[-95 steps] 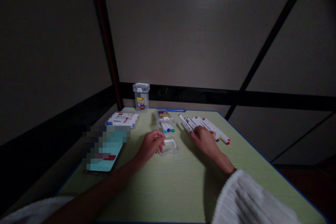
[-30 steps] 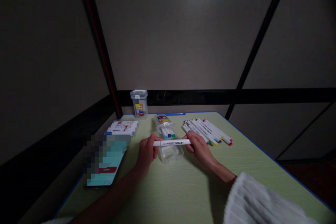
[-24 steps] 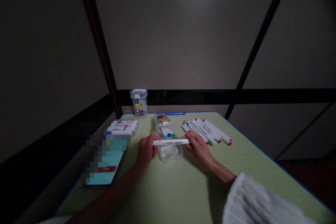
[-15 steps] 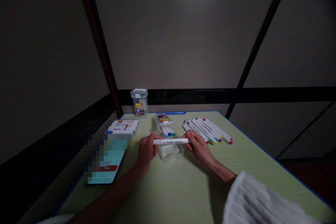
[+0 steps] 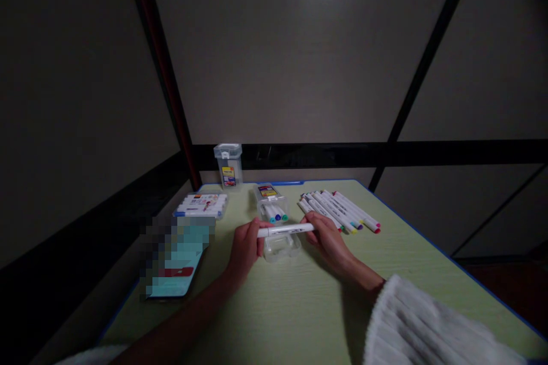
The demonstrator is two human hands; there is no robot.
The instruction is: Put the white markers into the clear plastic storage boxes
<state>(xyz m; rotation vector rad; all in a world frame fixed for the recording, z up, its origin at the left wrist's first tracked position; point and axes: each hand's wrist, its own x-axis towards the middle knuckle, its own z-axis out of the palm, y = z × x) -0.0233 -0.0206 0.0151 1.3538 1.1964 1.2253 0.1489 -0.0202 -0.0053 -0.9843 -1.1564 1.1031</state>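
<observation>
A white marker [image 5: 286,230] is held level between my two hands, above the table. My left hand [image 5: 247,246] is closed on its left end, and my right hand [image 5: 327,239] pinches the right end. The fingers hide both tips of the marker. Behind it lies a clear plastic case [image 5: 266,191] on its side, with several markers [image 5: 274,213] inside, their blue and green ends facing me. The open clear lid [image 5: 282,247] of the case rests just under the held marker. Several loose white markers [image 5: 329,208] with coloured ends lie in a row beyond my right hand.
At the back left stands an upright clear box [image 5: 229,168] with its lid on. In front of it lies a flat pack of white markers [image 5: 201,205]. A partly blurred, light-blue phone-like slab [image 5: 180,262] is near the left edge of the green table [image 5: 291,313].
Both hands and the marker have shifted slightly to the right; the marker is now tilted a little, right end higher. The view has moved slightly too. Both hands still hold the marker.
</observation>
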